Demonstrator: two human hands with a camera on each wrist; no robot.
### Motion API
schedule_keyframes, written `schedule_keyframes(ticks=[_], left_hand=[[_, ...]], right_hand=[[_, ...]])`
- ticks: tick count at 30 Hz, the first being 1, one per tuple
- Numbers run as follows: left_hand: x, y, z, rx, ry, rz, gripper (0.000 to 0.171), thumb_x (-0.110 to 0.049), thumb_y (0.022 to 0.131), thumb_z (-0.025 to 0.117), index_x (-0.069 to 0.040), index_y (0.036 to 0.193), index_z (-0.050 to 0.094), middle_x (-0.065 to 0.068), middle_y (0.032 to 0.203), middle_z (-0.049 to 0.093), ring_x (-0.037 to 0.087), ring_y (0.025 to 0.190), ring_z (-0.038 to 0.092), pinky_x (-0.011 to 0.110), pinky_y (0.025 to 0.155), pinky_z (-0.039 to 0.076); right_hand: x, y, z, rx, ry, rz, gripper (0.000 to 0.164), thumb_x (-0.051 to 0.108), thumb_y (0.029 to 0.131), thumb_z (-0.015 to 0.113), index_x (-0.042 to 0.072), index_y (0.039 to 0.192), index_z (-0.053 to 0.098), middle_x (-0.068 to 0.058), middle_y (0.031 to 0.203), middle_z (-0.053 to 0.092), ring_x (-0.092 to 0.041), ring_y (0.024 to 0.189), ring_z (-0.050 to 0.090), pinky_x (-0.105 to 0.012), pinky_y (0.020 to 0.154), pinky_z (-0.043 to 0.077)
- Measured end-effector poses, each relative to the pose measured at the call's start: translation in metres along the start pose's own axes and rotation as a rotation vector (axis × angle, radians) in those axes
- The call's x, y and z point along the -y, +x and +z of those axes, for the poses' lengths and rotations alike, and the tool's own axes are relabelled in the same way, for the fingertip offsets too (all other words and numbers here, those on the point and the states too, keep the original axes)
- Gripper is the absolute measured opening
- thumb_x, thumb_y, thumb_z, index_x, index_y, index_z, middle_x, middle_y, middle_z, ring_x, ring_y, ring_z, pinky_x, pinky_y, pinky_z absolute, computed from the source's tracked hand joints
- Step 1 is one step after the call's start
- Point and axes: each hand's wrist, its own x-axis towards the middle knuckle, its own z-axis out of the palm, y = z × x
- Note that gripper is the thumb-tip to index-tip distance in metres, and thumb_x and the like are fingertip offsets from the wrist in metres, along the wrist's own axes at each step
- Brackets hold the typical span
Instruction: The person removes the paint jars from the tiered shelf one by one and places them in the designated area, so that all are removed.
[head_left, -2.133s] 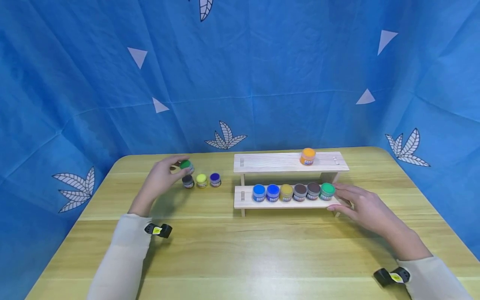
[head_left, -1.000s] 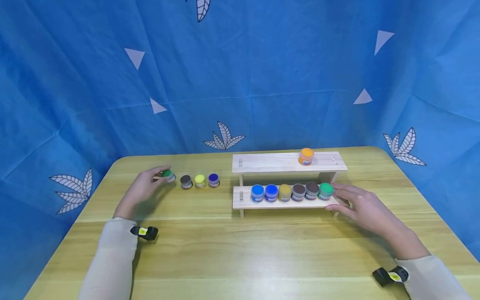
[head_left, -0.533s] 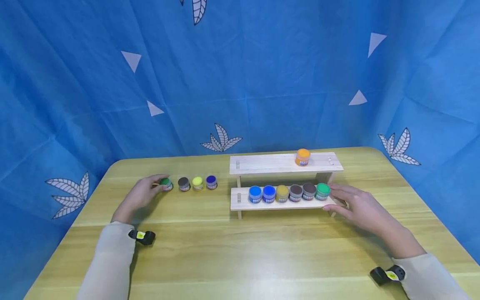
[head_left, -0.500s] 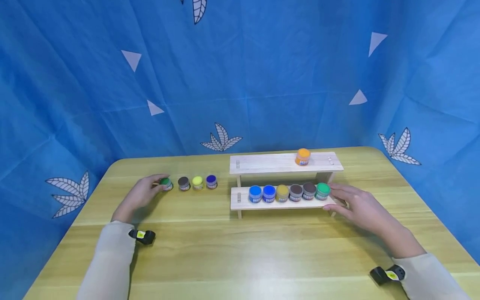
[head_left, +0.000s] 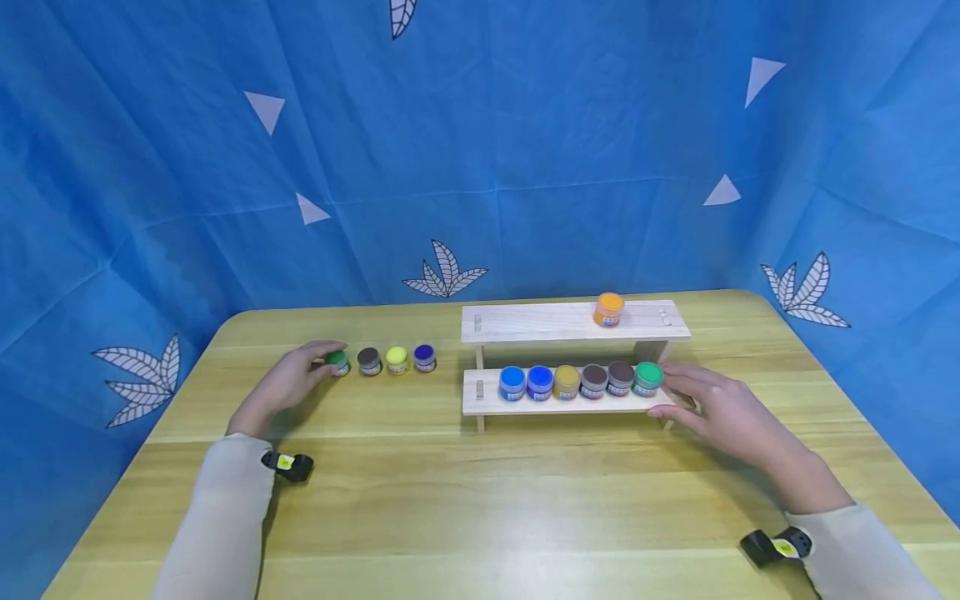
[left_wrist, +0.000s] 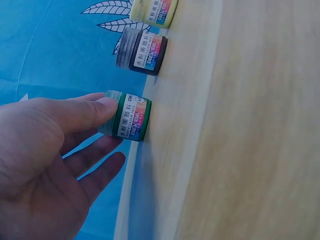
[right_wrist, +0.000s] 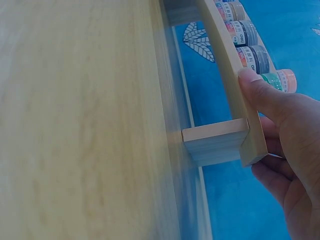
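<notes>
My left hand [head_left: 288,382] pinches a small green paint jar [left_wrist: 131,117] by its lid, between thumb and fingers. The jar stands upright on the table, at the left end of a row with a dark brown jar [head_left: 369,362], a yellow jar [head_left: 397,360] and a purple jar [head_left: 424,358]. With thumb at the front edge and fingers behind, my right hand [head_left: 727,412] grips the right end of the lower shelf of a two-tier wooden rack [head_left: 562,322]. Close to those fingers, a second green jar [head_left: 648,380] ends the lower shelf's row.
On the lower shelf also stand a light blue jar [head_left: 512,384], a dark blue jar [head_left: 540,383], an ochre jar [head_left: 567,383] and two brown jars. An orange jar [head_left: 609,311] is on the upper shelf. Blue cloth [head_left: 480,150] hangs behind the wooden table [head_left: 450,517].
My left hand has carried the green jar from above the dark brown jar leftward and down to the table. It still holds the jar. My right hand stays on the rack.
</notes>
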Motion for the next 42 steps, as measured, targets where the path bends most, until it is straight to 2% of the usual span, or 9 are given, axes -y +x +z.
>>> schedule_keyframes(ticks=[14, 24, 27, 35, 42], left_hand=[[-0.001, 0.003, 0.005, -0.019, 0.008, -0.036, 0.046, -0.016, 0.100, 0.058, -0.002, 0.142, 0.048, 0.024, 0.142, 0.047, 0.044, 0.122, 0.051, 0.056, 0.099, 0.043], [-0.004, 0.002, 0.001, -0.007, -0.042, -0.062, 0.058, -0.029, 0.097, 0.063, -0.003, 0.145, 0.044, 0.024, 0.146, 0.042, 0.046, 0.124, 0.048, 0.058, 0.102, 0.041], [-0.008, 0.001, -0.003, -0.023, -0.043, -0.065, 0.058, -0.029, 0.098, 0.062, -0.004, 0.146, 0.043, 0.023, 0.147, 0.040, 0.047, 0.125, 0.047, 0.059, 0.102, 0.040], [-0.020, 0.000, -0.010, -0.083, -0.003, -0.010, 0.056, -0.031, 0.100, 0.059, -0.006, 0.147, 0.043, 0.023, 0.149, 0.038, 0.046, 0.132, 0.039, 0.061, 0.104, 0.035], [-0.046, 0.003, -0.016, -0.111, 0.035, 0.009, 0.060, -0.043, 0.099, 0.057, -0.010, 0.147, 0.044, 0.021, 0.150, 0.038, 0.042, 0.138, 0.033, 0.060, 0.109, 0.029]], right_hand=[[0.000, 0.000, 0.001, 0.003, -0.003, 0.011, 0.051, 0.034, 0.081, 0.080, 0.001, 0.118, 0.070, -0.016, 0.120, 0.066, -0.039, 0.107, 0.063, -0.056, 0.087, 0.051], [-0.001, 0.000, 0.000, -0.010, 0.001, 0.000, 0.048, 0.033, 0.080, 0.080, 0.001, 0.115, 0.071, -0.016, 0.119, 0.067, -0.039, 0.106, 0.063, -0.055, 0.086, 0.052], [0.000, 0.000, 0.000, -0.009, 0.004, 0.005, 0.049, 0.033, 0.080, 0.080, 0.001, 0.116, 0.071, -0.017, 0.119, 0.066, -0.039, 0.107, 0.063, -0.056, 0.086, 0.052], [0.001, 0.000, -0.001, -0.002, 0.010, 0.020, 0.051, 0.033, 0.080, 0.081, 0.001, 0.118, 0.069, -0.017, 0.119, 0.066, -0.039, 0.107, 0.063, -0.056, 0.087, 0.051], [0.002, 0.001, -0.002, -0.010, 0.009, 0.015, 0.053, 0.034, 0.079, 0.081, 0.000, 0.118, 0.069, -0.018, 0.118, 0.066, -0.040, 0.106, 0.063, -0.056, 0.086, 0.051]])
